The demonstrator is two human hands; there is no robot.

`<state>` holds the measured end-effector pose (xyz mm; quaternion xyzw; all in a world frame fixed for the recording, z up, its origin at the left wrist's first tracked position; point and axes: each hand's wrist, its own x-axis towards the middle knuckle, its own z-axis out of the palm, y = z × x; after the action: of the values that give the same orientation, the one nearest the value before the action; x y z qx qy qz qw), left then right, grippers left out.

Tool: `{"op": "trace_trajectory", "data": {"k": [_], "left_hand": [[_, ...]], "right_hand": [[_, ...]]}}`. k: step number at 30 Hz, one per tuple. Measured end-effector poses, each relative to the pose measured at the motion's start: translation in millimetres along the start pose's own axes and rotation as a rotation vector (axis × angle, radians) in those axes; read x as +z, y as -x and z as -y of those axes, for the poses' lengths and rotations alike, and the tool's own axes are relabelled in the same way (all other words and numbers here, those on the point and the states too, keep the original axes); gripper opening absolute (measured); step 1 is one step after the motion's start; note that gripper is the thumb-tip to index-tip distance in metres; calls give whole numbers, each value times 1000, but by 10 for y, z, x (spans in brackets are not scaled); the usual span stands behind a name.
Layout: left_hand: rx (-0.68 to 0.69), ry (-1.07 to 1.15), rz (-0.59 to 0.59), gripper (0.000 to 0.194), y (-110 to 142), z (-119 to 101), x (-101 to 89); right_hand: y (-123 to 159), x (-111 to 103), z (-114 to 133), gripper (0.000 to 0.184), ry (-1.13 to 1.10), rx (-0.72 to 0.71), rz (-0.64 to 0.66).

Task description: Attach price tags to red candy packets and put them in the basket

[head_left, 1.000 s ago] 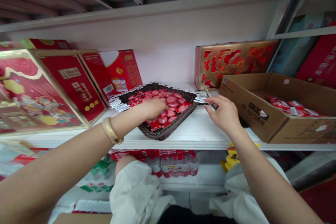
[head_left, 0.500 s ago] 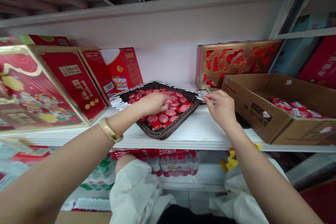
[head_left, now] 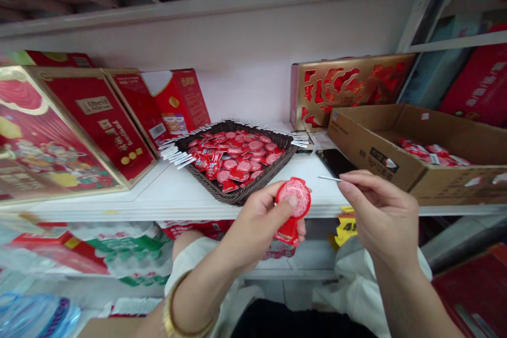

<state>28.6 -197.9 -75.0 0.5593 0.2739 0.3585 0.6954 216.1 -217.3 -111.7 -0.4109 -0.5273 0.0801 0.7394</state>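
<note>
My left hand (head_left: 257,227) holds a round red sachet (head_left: 293,205) with a pink disc inside, pinched by the thumb in front of the shelf edge. My right hand (head_left: 380,211) pinches a thin white stick (head_left: 328,178) between thumb and fingers, its tip pointing left toward the sachet. The two are apart. Behind them, a dark wicker basket (head_left: 237,195) on the white shelf (head_left: 170,190) is heaped with similar red sachets (head_left: 237,163). Many thin white sticks poke out around its rim.
An open cardboard box (head_left: 376,161) holding red packets stands right of the basket, near a black phone (head_left: 335,161). A gold cut-out gift box (head_left: 348,90) and red gift boxes (head_left: 91,121) line the shelf. Another shelf lies below.
Both hands have drawn back from the basket toward me. The left now holds a red sachet, and the right holds a single white stick from the basket's right end.
</note>
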Motion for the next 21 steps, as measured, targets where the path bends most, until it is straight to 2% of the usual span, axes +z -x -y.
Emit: {"op": "trace_trajectory", "data": {"k": [3,6,10,15,21], "left_hand": [[9,57,-84,36,-21,244,66],[-54,104,-154,48,-34,374,91],[-155,194,-151,52,-15,423,80],[-125,261,-162,48,0,454,61],[-99,262,-166,45,-8,473,87]], "right_hand": [[90,-65,18,8,-27,6,32],[133,-99,37,8,-3,18,114],[140,-124,35,12,51,-9,230],[134,-134,14,22,125,-112,379],[155,-142,-12,20,168,-135,424]]}}
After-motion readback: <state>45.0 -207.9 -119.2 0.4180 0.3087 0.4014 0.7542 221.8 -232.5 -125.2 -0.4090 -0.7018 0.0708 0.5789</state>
